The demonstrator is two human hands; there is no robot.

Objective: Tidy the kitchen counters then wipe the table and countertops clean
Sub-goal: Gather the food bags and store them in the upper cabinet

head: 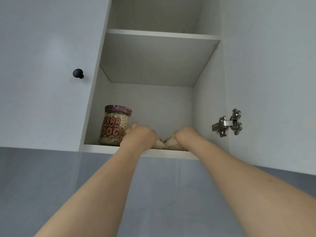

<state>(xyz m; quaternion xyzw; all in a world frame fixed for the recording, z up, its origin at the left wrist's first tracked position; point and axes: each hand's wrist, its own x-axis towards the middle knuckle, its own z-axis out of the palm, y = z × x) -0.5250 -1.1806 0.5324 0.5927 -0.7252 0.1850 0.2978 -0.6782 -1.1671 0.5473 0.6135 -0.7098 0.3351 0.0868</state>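
Observation:
I look up into an open wall cupboard (150, 152). Both my arms reach onto its bottom shelf. My left hand (140, 135) and my right hand (185, 135) are side by side, fingers curled over a low beige packet (168, 142) lying at the shelf's front edge. Most of the packet is hidden behind my hands. A clear jar (114, 125) of oats with a patterned purple lid and red lettering stands upright at the shelf's left, just beside my left hand.
An upper shelf (160, 35) crosses the cupboard above. The closed neighbouring door with a black knob (78, 73) is at left. The open door with a metal hinge (228, 124) is at right. Grey wall lies below the cupboard.

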